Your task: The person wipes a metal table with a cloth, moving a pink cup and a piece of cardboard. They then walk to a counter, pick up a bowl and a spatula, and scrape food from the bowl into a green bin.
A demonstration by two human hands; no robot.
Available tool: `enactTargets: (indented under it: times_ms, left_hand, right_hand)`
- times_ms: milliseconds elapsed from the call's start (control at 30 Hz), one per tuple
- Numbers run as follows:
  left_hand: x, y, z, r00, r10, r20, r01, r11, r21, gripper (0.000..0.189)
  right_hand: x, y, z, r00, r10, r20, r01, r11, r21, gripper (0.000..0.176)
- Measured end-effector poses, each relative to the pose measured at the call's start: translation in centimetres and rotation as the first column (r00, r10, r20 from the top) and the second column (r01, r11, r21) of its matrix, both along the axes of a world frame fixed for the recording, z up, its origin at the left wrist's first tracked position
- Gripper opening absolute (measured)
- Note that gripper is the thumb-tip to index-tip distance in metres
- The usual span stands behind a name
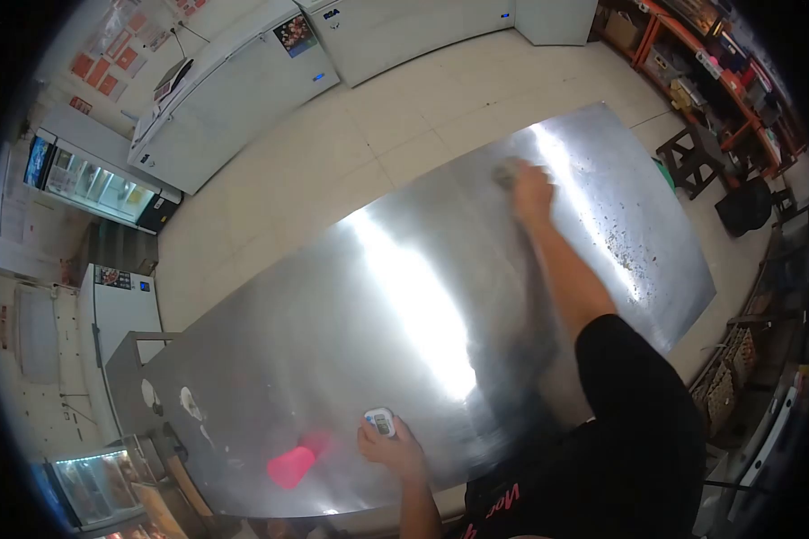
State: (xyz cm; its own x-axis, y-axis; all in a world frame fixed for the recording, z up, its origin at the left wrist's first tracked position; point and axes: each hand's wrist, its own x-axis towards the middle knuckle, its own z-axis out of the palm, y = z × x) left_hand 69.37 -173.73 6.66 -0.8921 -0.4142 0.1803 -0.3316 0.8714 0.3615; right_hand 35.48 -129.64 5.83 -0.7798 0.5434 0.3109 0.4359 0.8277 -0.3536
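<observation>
The shirt (643,422) was black, with pinkish-red lettering (511,499) on the front; its right sleeve (607,355) ended near the elbow, and both hands (535,195) were bare.

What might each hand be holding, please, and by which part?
The left hand holds a white device by its lower edges; the right hand, a greyish wad, grip unclear.

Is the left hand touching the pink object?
Apart. The head view shows a strip of metal tabletop between the left hand and the pink object; that hand holds a white device.
</observation>
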Motion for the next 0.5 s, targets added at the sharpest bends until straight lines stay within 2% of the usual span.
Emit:
enactTargets:
  times_ms: [33, 100, 133, 167, 200, 233, 267, 300, 333, 367, 400, 433, 467, 500]
  left_hand:
    - [0.0, -0.1, 0.1, 1.0, 0.014, 0.027, -0.014, 1.0, -0.009, 0.073]
    - [-0.2, 0.1, 0.3, 1.0, 0.021, 0.022, -0.021, 1.0, -0.001, 0.073]
    - [-0.1, 0.2, 0.4, 0.999, 0.025, 0.025, -0.025, 1.0, -0.009, 0.073]
    - [-0.1, 0.3, 0.4, 0.999, 0.04, 0.032, -0.04, 0.999, -0.009, 0.073]
    - [-0.2, 0.3, 0.3, 0.999, 0.029, 0.026, -0.029, 1.0, -0.003, 0.073]
    - [0.0, 0.3, 0.4, 0.999, 0.024, 0.023, -0.024, 1.0, -0.005, 0.073]
    - [0.1, 0.4, 0.3, 0.998, 0.06, 0.036, -0.06, 0.998, -0.025, 0.073]
    - [0.1, 0.2, 0.0, 1.0, 0.013, 0.018, -0.012, 1.0, -0.018, 0.073]
    - [0.0, 0.0, -0.1, 1.0, -0.018, -0.004, 0.018, 1.0, -0.02, 0.073]
    - [-0.2, 0.0, -0.1, 1.0, -0.031, 0.002, 0.031, 0.999, 0.01, 0.074]
    - [-0.1, -0.1, -0.1, 0.999, -0.031, 0.009, 0.031, 0.999, 0.033, 0.074]
    - [0.0, -0.3, -0.5, 1.0, -0.019, 0.022, 0.019, 1.0, -0.005, 0.072]
    - [-0.1, -0.4, -0.3, 1.0, -0.023, 0.012, 0.023, 1.0, -0.01, 0.073]
    - [-0.1, -0.3, -0.1, 0.999, 0.046, 0.009, -0.046, 0.998, -0.044, 0.073]
  right_hand:
    - [1.1, 2.9, 0.8, 0.99, -0.109, 0.094, 0.109, 0.994, 0.011, 0.031]
    - [3.1, 4.1, 2.8, 0.958, -0.285, 0.037, 0.287, 0.957, -0.035, 0.033]
    - [3.1, 2.4, 2.9, 0.964, -0.261, -0.047, 0.257, 0.964, -0.072, 0.037]
    - [2.8, -1.2, 2.9, 0.98, -0.118, -0.16, 0.086, 0.978, -0.191, 0.039]
    - [1.4, -4.6, -1.0, 0.935, 0.152, -0.322, -0.226, 0.952, -0.208, 0.038]
    - [1.7, -12.1, -1.5, 0.941, 0.225, -0.252, -0.298, 0.906, -0.301, 0.04]
    - [2.8, -20.1, -2.9, 0.872, 0.312, -0.377, -0.469, 0.754, -0.459, 0.036]
    - [5.2, -26.6, 1.3, 0.767, 0.641, -0.037, -0.578, 0.664, -0.474, 0.031]
    - [7.2, -32.9, -1.2, 0.532, 0.815, -0.23, -0.832, 0.453, -0.32, 0.029]
    - [9.8, -37.6, 0.4, 0.31, 0.906, -0.288, -0.928, 0.222, -0.301, 0.028]
    - [12.3, -41.7, 0.1, 0.121, 0.952, -0.283, -0.987, 0.084, -0.14, 0.023]
    - [13.3, -44.9, 0.1, 0.044, 0.943, -0.331, -0.989, -0.005, -0.146, 0.023]
    - [13.6, -47.5, 0.1, 0.006, 0.955, -0.296, -0.987, -0.042, -0.155, 0.025]
    - [13.2, -49.4, 0.2, -0.031, 0.967, -0.253, -0.985, -0.073, -0.156, 0.027]
